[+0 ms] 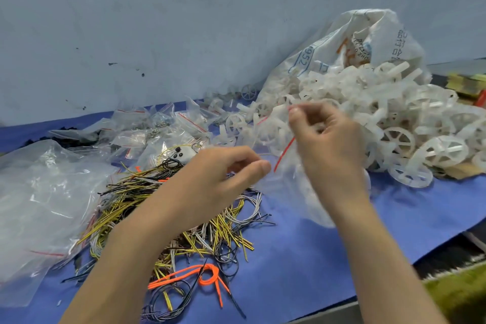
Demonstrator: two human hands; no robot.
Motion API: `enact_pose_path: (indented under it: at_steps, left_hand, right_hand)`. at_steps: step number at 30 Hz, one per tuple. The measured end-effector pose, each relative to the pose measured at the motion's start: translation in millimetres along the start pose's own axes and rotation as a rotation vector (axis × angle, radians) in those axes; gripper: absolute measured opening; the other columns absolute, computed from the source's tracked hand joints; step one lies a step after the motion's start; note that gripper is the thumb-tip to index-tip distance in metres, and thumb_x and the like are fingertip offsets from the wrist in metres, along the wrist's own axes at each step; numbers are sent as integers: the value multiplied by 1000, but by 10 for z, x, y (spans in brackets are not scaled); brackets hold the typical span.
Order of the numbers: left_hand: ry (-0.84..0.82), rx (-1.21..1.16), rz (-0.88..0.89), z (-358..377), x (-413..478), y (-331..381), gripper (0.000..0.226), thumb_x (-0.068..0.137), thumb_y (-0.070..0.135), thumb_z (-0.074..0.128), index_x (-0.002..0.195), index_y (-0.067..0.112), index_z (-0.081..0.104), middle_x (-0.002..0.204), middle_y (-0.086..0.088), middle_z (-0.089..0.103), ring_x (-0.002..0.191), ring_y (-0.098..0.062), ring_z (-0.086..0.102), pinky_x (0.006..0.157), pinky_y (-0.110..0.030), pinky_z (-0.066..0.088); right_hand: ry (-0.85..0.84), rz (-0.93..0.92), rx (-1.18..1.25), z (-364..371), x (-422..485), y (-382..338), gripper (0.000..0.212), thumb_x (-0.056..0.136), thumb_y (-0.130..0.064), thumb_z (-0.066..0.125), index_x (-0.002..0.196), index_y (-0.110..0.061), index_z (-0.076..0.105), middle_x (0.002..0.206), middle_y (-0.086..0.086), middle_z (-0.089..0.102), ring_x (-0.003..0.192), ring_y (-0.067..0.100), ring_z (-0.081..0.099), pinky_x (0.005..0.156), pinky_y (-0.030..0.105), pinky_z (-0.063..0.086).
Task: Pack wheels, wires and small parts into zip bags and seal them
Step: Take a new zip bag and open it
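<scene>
A clear zip bag point(292, 192) with a red seal strip hangs between my hands above the blue table cover. My left hand point(223, 176) pinches the bag's lower mouth edge between thumb and fingers. My right hand point(326, 139) pinches the upper end of the red strip, raised and blurred. White parts show faintly inside the bag. A heap of white plastic wheels point(381, 118) spills from a printed white sack point(355, 42) behind my right hand. Under my left forearm lies a tangle of yellow, black and grey wires point(210, 234).
Several filled small zip bags point(163, 129) lie at the back near the grey wall. A large clear plastic bag point(44, 200) covers the left side. An orange cord point(207, 276) sits near the front. The table's edge point(394, 271) runs along the lower right.
</scene>
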State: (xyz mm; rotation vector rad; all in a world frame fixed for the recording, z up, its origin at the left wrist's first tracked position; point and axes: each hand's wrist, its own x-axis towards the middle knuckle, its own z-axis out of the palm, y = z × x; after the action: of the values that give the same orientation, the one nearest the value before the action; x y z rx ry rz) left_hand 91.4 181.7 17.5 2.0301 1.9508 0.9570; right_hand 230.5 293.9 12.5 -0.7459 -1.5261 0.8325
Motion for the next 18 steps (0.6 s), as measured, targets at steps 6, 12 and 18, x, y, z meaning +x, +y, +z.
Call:
enact_pose_path:
  at_steps: [6,12,18]
  left_hand:
    - [346,-158,-111,-56,122,-300,23,99,44,49,98,33,69,86,14,70,77,-7,67,59,-14,51]
    - [266,-384,-436,412,494,-746,16,101,28,50,100,25,66,89,4,70,78,-11,67,66,-21,51]
    - [-138,-411,-345,1042,1172,-986,27,95,4,59,122,5,59,107,-12,65,100,-27,64,93,-38,50]
  right_hand:
    - [-169,195,-101,307,-210,330,14,92,-34,62,78,-30,63,73,-11,66,73,16,65,66,33,49]
    - [-205,163,-212,90,-100,376,13,90,-40,58,81,-31,62,73,-16,63,70,3,59,56,25,41]
    - [-186,282,-211,-337,78,556,12,89,-34,61,78,-30,65,70,-12,67,70,14,67,68,33,52]
